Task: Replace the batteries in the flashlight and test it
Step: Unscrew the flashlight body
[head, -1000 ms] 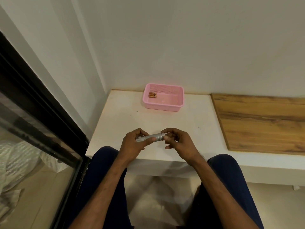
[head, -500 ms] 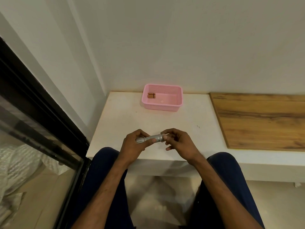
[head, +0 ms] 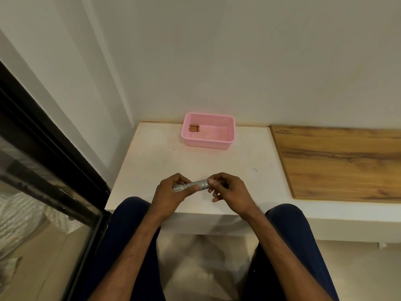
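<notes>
**Silver flashlight [head: 195, 185] held over the white tabletop [head: 152, 166]**

It lies level between both hands, above the tabletop's near edge. The left hand [head: 171, 192] has its fingers curled round the barrel. The right hand [head: 230, 190] pinches the other end with its fingers [head: 217, 177]. Copper-coloured batteries [head: 194, 128] lie in the pink basket [head: 230, 135] by the wall.

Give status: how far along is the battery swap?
Done: nothing visibly; the flashlight looks closed. In hand: left hand grips its body, right hand pinches its right end, probably to unscrew or tighten. Batteries lie in the basket; old or new, cannot tell. Left: at least the test.
</notes>
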